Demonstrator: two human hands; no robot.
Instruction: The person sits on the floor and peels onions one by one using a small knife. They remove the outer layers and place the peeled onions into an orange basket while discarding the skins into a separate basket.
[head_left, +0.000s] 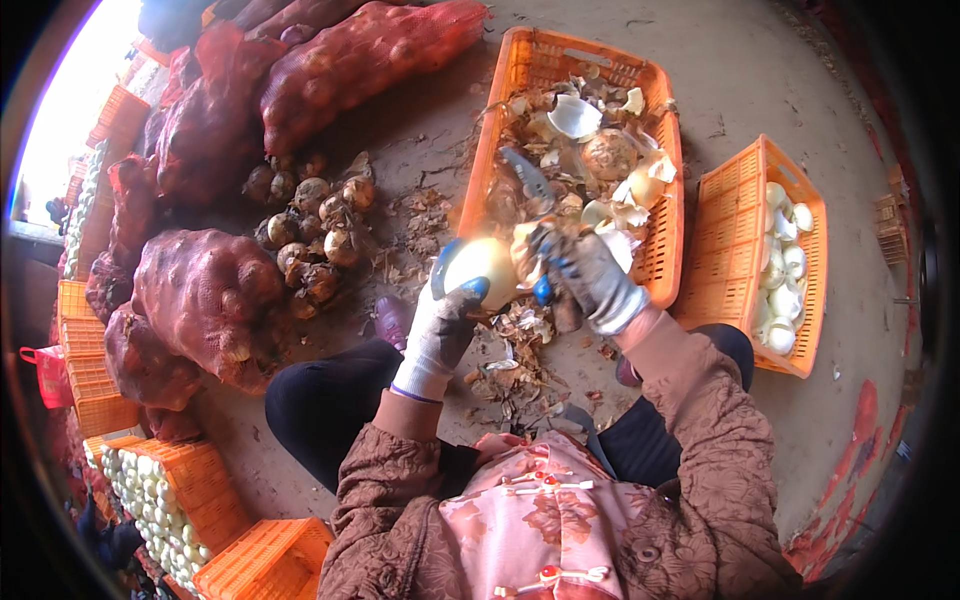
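Observation:
My left hand (450, 315), in a worn white and blue work glove, holds a large peeled pale onion (486, 274). Close beside it on the right, my gloved right hand (577, 274) is closed around a knife (531, 178), whose blade points up and left, with brown onion skin (525, 251) at its fingers. Both hands are over the near end of an orange plastic crate (670, 210) that holds loose onion skins and a few onions. The knife's handle is mostly hidden by the glove.
Unpeeled onions (311, 195) lie on the floor at left, by full red mesh sacks (210, 292). A tilted orange crate (727, 217) of peeled onions (786, 281) stands at right. More crates (202, 472) are at lower left. Skins (517, 375) litter the floor between the knees.

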